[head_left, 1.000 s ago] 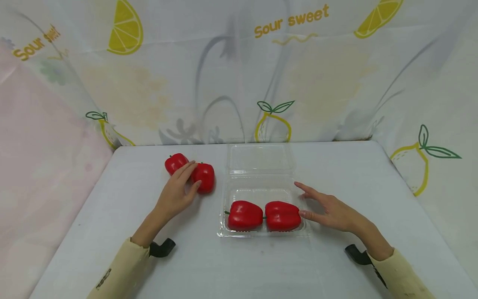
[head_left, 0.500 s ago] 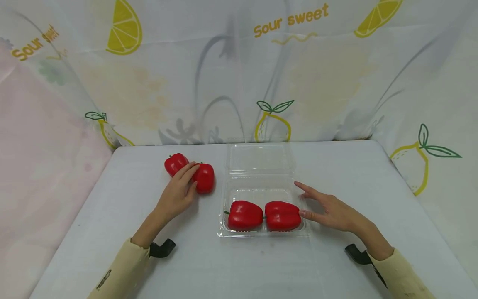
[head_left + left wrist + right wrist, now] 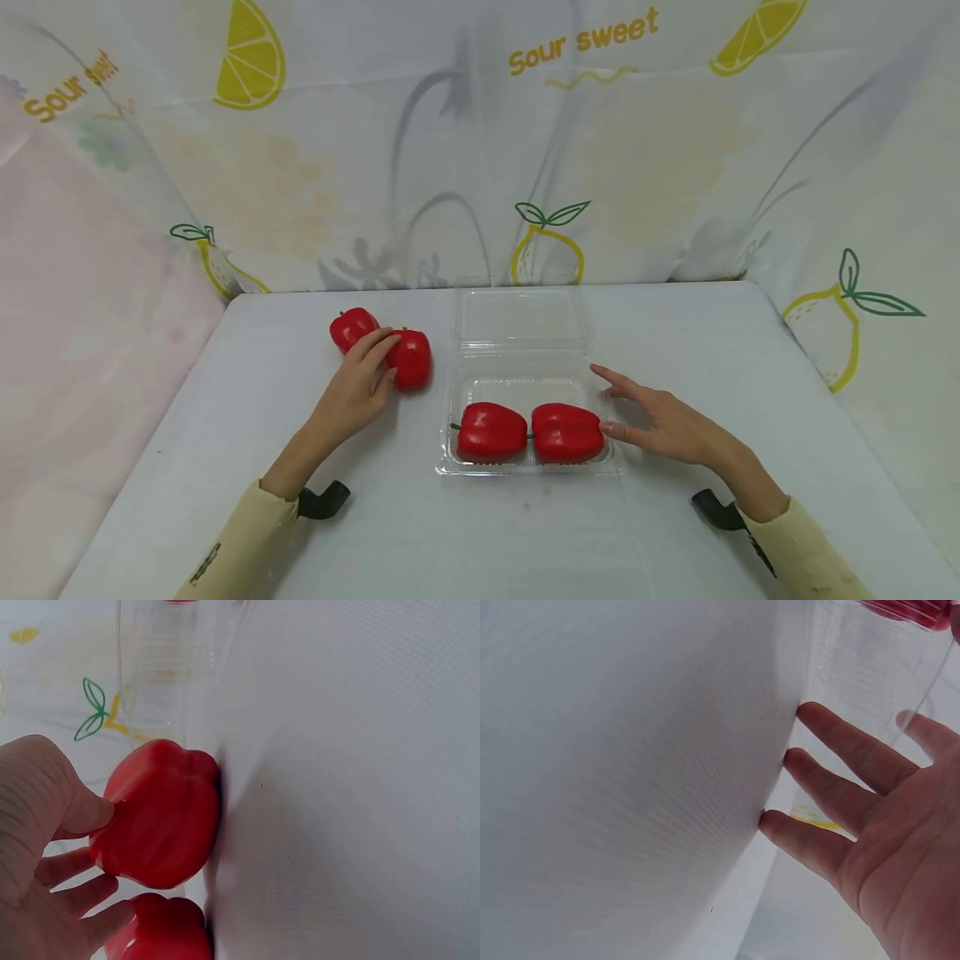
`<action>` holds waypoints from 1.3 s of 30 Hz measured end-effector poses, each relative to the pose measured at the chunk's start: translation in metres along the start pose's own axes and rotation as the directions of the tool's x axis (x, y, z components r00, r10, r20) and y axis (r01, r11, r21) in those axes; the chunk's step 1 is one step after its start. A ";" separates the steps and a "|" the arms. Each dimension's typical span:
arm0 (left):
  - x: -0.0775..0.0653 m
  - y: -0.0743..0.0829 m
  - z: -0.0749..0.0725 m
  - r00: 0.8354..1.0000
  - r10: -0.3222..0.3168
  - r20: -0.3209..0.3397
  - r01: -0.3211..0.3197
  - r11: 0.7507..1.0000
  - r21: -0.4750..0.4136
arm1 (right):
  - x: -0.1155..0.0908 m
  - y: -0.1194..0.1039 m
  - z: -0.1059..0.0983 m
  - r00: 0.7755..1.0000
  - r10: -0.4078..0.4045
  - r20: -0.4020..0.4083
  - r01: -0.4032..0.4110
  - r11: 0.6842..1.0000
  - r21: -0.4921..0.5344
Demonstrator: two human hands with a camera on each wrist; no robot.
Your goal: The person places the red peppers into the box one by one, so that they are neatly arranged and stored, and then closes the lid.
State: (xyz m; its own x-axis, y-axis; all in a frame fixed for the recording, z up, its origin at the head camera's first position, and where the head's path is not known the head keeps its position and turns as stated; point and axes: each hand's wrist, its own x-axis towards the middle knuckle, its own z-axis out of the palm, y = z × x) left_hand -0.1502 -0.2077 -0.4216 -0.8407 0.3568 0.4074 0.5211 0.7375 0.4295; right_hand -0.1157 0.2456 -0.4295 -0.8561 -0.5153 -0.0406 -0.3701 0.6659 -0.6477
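My left hand pinches a red bell pepper between thumb and fingers at the left of the table. In the left wrist view the thumb lies against that pepper's side, which stays down at the tabletop. Just behind it is another red bell pepper, partly covered by the hand. Two more red bell peppers lie side by side in a clear plastic clamshell box. At the box's right edge, my right hand spreads its fingers, and the right wrist view shows several fingertips on the table.
The box's clear lid lies folded back toward the rear of the white table. A printed cloth with lemon drawings hangs behind and at both sides. Black wrist mounts stick out from both sleeves.
The left thumb has drawn in closer against the pepper, and the pepper has shifted very slightly. The right hand and the box have stayed where they were.
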 end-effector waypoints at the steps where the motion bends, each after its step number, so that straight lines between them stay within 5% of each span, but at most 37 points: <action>1: 0.000 0.000 0.000 1.000 0.004 -0.001 -0.004 1.000 -0.001 | 0.000 0.000 0.000 1.000 0.000 -0.001 0.000 1.000 0.000; 25: -0.004 0.003 -0.001 0.998 0.034 -0.046 -0.036 0.999 -0.029 | 0.000 -0.001 0.000 1.000 -0.005 -0.002 0.005 1.000 -0.004; 39: -0.009 0.003 -0.003 1.000 0.019 -0.013 -0.020 1.000 -0.009 | 0.000 0.000 0.000 1.000 -0.014 -0.006 0.014 1.000 -0.005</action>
State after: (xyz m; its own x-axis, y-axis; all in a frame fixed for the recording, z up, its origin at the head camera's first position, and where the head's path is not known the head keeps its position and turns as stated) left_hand -0.1410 -0.2108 -0.4215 -0.8284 0.3635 0.4262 0.5387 0.7255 0.4284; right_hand -0.1155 0.2453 -0.4293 -0.8527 -0.5217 -0.0271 -0.3841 0.6612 -0.6445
